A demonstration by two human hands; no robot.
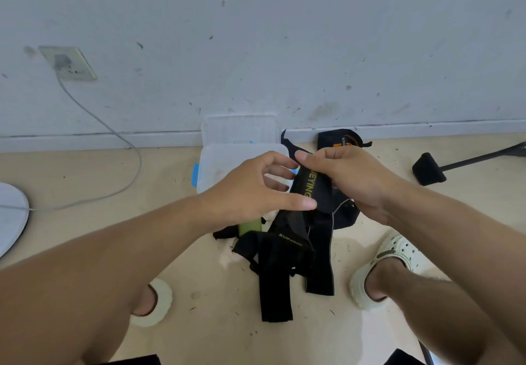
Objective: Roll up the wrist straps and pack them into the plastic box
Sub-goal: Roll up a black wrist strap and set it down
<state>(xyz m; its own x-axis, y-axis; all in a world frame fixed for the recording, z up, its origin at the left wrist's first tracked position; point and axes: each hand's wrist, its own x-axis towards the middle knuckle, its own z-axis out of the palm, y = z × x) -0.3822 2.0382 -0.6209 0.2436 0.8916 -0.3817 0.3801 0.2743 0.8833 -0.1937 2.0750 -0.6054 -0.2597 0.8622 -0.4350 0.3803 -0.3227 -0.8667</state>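
Left hand (pixel 253 191) spread beside strap (pixel 310 185), right hand (pixel 344 176) grip pinching its top

Held strap: black woven wrist strap (pixel 311 191) shows yellow letters "EYING", start hidden.
Floor strap: black strap (pixel 280 246) bears small yellow "XUEYING".
Wall strap: black orange-striped strap (pixel 338 140), lettering too small.

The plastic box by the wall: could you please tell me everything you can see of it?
The plastic box is shallow and translucent white, with a blue latch on its left side. It sits on the floor, its clear lid open and leaning against the wall. The left hand hides part of it; its contents cannot be made out.
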